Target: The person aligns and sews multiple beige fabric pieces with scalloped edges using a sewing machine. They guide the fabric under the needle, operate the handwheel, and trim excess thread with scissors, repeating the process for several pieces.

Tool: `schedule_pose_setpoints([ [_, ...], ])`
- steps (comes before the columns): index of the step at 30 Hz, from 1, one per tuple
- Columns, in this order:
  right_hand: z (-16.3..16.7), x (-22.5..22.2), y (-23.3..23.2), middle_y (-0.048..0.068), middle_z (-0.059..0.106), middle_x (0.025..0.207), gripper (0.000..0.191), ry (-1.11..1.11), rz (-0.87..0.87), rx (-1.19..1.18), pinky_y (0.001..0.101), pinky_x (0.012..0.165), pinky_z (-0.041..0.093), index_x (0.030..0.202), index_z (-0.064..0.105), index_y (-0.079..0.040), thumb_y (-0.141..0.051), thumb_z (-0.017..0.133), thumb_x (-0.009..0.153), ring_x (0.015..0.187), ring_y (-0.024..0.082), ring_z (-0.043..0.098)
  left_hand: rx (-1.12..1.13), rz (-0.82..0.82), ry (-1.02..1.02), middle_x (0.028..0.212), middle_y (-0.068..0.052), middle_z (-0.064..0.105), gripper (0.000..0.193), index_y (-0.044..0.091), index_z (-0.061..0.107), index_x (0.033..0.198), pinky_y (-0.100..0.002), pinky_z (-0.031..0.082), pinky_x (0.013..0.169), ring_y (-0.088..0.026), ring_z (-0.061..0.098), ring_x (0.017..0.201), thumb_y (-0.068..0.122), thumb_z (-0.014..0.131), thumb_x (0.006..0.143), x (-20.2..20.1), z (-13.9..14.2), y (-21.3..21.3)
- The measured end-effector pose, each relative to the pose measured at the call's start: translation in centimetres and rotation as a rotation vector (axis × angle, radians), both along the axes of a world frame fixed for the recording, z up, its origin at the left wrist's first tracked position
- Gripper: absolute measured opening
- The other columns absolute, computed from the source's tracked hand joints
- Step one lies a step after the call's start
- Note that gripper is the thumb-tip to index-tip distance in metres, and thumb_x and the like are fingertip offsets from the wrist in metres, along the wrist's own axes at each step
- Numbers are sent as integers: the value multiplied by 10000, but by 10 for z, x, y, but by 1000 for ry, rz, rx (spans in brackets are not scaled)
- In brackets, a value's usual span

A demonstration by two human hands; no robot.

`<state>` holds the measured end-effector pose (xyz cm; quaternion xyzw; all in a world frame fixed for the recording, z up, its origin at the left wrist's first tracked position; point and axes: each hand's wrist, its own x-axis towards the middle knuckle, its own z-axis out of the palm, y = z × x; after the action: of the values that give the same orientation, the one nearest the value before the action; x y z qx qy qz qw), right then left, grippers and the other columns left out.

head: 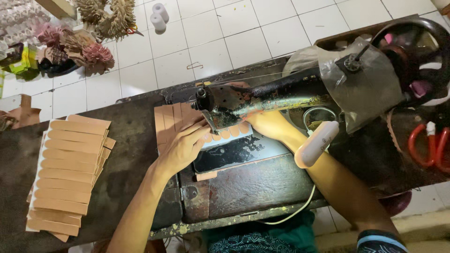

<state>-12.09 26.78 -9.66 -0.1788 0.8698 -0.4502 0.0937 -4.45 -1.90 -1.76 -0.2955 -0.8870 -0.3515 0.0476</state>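
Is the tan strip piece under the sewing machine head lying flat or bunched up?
Flat. The tan strip piece lies spread on the dark machine bed, with the left hand pressing it down; right hand is partly hidden.

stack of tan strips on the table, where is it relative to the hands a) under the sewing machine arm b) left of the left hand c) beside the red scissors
b: the stack of tan strips lies fanned at the table's left end, apart from the left hand, which presses other tan pieces by the sewing machine.
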Motion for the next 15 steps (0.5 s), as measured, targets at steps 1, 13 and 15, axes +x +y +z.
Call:
schedule_pose_setpoints([
  [1, 0, 1, -1, 89, 775, 1013, 237, -68, -28, -31, 357, 895, 515, 991, 768, -60, -227, 615, 919, 1006, 233, 710, -8, 0, 14, 1368, -208, 637, 369, -5, 667, 1262, -449, 477, 1054, -386, 578, 1290, -3, 645, 894, 0, 0, 0],
  [13, -11, 4, 5, 112, 719, 1220, 297, 170, 181, 283, 418, 1001, 474, 1108, 766, -110, -200, 512, 983, 1128, 331, 661, -87, 101, -2, 1386, -132, 660, 186, 76, 708, 1136, -419, 519, 1027, -326, 599, 1295, 52, 654, 961, 7, 16, 8],
  [15, -10, 5, 5, 107, 739, 1183, 274, 242, 168, 303, 460, 987, 454, 1082, 782, -112, -199, 544, 978, 1088, 330, 669, -137, 134, 57, 1353, -120, 664, 243, 70, 709, 1176, -426, 517, 1009, -327, 600, 1263, 68, 657, 939, 11, 20, 12],
])
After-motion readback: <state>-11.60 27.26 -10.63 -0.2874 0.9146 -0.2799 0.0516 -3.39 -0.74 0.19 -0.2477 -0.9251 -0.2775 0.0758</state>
